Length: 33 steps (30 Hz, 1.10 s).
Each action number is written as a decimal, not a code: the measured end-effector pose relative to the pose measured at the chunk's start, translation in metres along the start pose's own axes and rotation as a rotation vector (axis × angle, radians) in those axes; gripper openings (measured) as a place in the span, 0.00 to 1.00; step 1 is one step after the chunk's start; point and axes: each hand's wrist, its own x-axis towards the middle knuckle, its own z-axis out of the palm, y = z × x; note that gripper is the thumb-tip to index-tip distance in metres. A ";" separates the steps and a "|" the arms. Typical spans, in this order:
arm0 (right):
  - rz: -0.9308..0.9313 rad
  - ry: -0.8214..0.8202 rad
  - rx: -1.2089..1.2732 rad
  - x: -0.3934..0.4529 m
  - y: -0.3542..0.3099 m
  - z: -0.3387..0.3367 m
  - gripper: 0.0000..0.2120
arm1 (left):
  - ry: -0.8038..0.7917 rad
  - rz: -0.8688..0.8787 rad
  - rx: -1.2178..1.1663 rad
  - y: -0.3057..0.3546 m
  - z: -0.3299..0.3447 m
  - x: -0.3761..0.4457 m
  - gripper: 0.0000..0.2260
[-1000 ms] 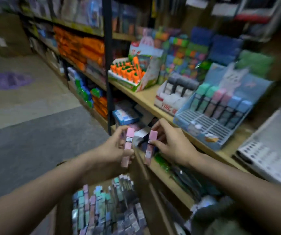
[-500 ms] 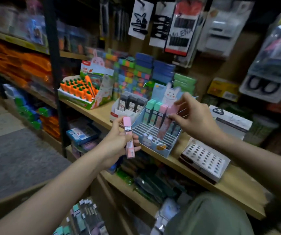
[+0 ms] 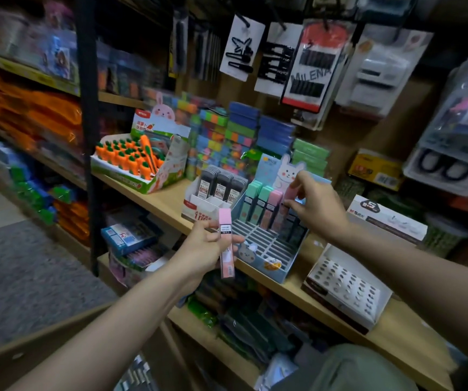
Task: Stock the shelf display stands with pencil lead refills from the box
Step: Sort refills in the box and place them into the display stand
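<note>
Head view: left hand (image 3: 204, 249) grips a pink refill case (image 3: 226, 244) mid-body, just before the blue display stand (image 3: 272, 246); right hand (image 3: 318, 207) pinches another pink case (image 3: 290, 194) over the stand's back row; cases judged light, rigid, smooth; best held by the sides.

From my feed the shop is dim, with soft light on the middle of the frame and deep shadow along the top and bottom right. Motion blur smears the left side, and wide-angle distortion bends the edges.
</note>
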 end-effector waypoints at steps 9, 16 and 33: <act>0.036 -0.035 -0.092 0.007 -0.002 0.019 0.12 | 0.037 -0.010 -0.033 -0.004 -0.003 0.011 0.08; 0.029 -0.071 -0.112 0.008 -0.003 0.018 0.11 | 0.040 -0.011 -0.040 -0.005 -0.002 0.014 0.08; 0.050 0.068 -0.079 0.001 -0.018 0.015 0.09 | 0.029 0.154 0.066 -0.013 0.000 0.014 0.12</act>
